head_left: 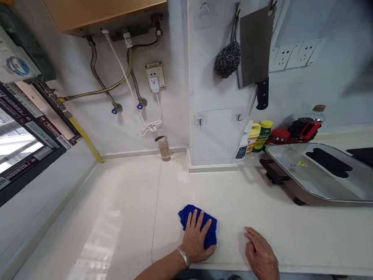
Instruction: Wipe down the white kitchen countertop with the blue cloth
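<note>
My left hand [196,238], with a silver bracelet at the wrist, lies flat with spread fingers on a folded blue cloth [211,233]. The cloth rests on the white countertop [131,223], and its far and right edges show beyond the fingers. To the right, near the front edge, my right hand [261,256] is apart from the cloth. Its fingers are loosely bent, with the thumb a little away from them, and nothing shows in it. Whether this hand touches the counter I cannot tell.
A lidded electric pan [322,174] stands at right, in front of several bottles and jars [262,135]. A glass bottle [164,149] leans near the back wall. A cleaver [256,47] and steel scourer [228,60] hang above. A yellow pipe [86,139] runs down the left corner.
</note>
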The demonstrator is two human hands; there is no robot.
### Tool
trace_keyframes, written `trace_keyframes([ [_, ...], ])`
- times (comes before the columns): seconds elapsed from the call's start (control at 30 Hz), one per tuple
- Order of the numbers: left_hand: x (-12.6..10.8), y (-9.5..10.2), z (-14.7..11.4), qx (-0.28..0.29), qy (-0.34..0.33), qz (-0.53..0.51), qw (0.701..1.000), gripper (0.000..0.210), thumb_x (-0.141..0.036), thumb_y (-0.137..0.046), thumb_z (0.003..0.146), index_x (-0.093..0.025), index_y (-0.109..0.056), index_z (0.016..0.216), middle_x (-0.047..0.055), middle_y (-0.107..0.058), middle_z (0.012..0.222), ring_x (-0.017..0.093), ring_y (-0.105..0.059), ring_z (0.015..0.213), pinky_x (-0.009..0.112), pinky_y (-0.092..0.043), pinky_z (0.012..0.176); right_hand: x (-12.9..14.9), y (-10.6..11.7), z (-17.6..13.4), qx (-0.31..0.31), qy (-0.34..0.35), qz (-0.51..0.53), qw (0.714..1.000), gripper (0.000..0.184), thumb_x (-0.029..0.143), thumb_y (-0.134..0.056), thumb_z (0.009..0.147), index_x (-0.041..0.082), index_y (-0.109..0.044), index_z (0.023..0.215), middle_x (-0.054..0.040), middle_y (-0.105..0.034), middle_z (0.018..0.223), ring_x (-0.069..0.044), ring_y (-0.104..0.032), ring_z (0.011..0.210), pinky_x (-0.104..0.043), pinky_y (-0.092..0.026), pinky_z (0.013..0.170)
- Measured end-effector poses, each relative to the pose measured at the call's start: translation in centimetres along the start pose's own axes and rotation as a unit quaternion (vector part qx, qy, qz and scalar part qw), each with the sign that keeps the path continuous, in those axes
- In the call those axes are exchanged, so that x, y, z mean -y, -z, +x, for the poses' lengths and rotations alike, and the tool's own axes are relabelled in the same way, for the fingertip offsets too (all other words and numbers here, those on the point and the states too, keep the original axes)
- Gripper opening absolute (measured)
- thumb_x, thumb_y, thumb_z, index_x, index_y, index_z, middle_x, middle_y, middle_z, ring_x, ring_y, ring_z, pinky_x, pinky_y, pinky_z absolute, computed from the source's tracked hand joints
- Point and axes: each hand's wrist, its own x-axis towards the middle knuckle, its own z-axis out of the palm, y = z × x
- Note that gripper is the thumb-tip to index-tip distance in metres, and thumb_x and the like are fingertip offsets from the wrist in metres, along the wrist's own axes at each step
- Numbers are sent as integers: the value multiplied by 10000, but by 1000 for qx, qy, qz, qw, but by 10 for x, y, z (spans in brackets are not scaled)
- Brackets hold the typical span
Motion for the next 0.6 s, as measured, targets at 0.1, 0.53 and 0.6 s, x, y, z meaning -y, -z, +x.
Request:
trace_keyframes([
  [0.1, -8, -3, 3, 5, -30, -28, 999, 937, -523, -636, 802, -299, -146, 1569, 111, -48, 1686, 417, -42, 1532, 713, -154, 1204, 1, 1, 2, -1, -3, 3, 1000, 275, 190, -423, 928, 175, -632, 1105, -110, -687, 1203, -231, -649, 1100, -420, -544, 968],
  [0.53, 60, 52, -58, 23, -21, 7, 999, 907, -314, -684, 726, -348, -275, 1535, 56, -206, 1665, 383, -189, 1520, 666, -266, 1192, 0, 3, -3, 24, -3, 1, 1000, 311, 173, -413, 932, 162, -607, 1175, -115, -658, 1257, -223, -622, 1160, -419, -535, 1008],
  [0.6, 77, 60, -64, 6, 5, 30, 1000, 888, -304, -663, 744, -347, -267, 1538, 53, -214, 1663, 375, -202, 1518, 656, -282, 1190, 0, 3, -5, 25, -2, -1, 1000, 321, 176, -407, 939, 163, -597, 1198, -116, -651, 1270, -223, -617, 1169, -417, -539, 1006],
])
